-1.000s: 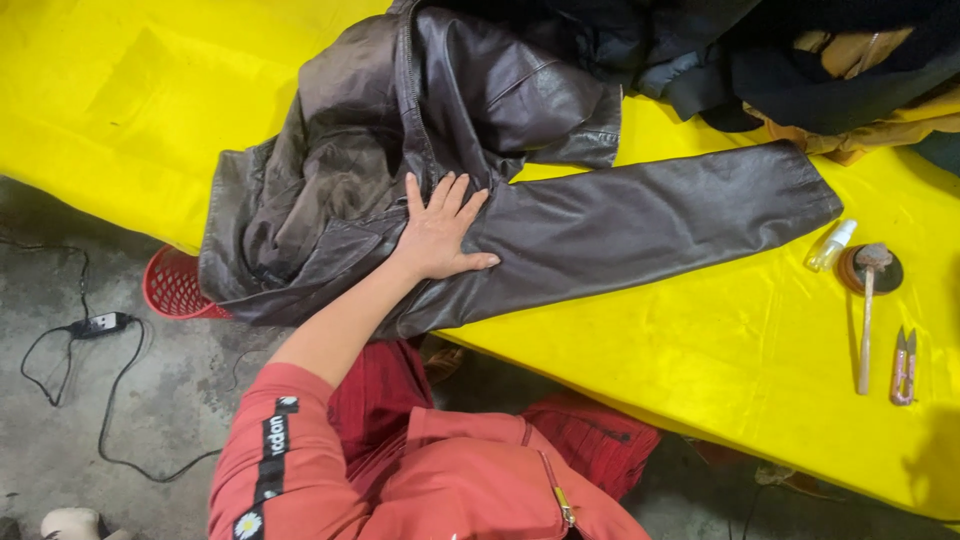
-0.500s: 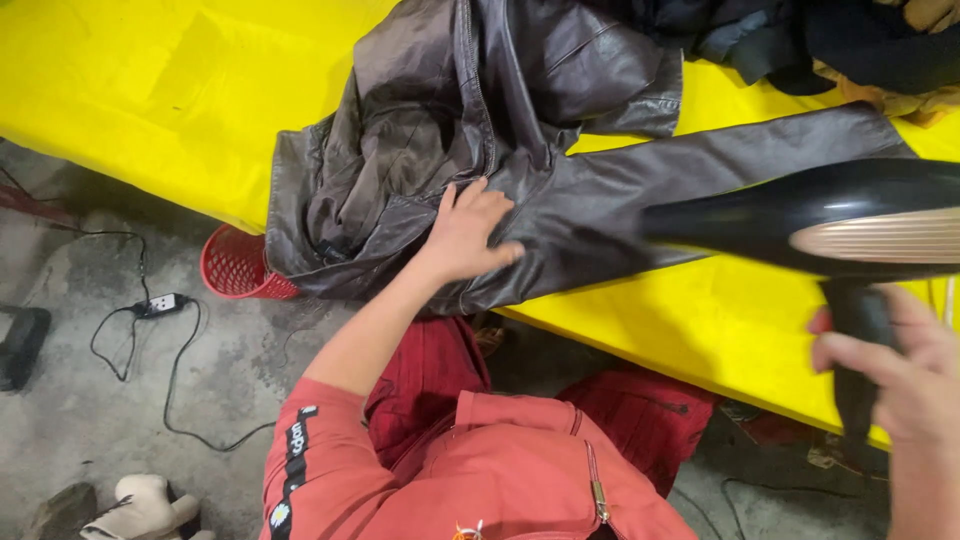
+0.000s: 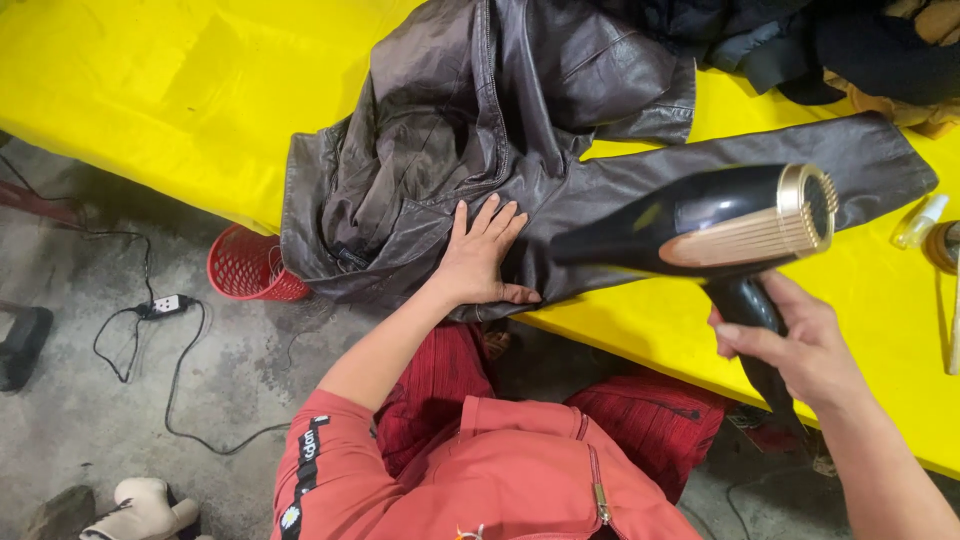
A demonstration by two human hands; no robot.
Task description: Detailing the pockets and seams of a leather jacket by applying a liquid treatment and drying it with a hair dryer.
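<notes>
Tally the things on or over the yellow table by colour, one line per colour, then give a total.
Black: 1, hair dryer in right hand
Dark grey: 1, leather jacket under left hand
Clear: 1, small bottle
Total: 3

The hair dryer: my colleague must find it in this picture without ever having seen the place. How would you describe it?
Start at the yellow table, where a dark leather jacket lies under the left hand. To its right, the right hand holds the hair dryer above the jacket's sleeve. It is glossy black with a gold grille, the only shiny thing there.
</notes>
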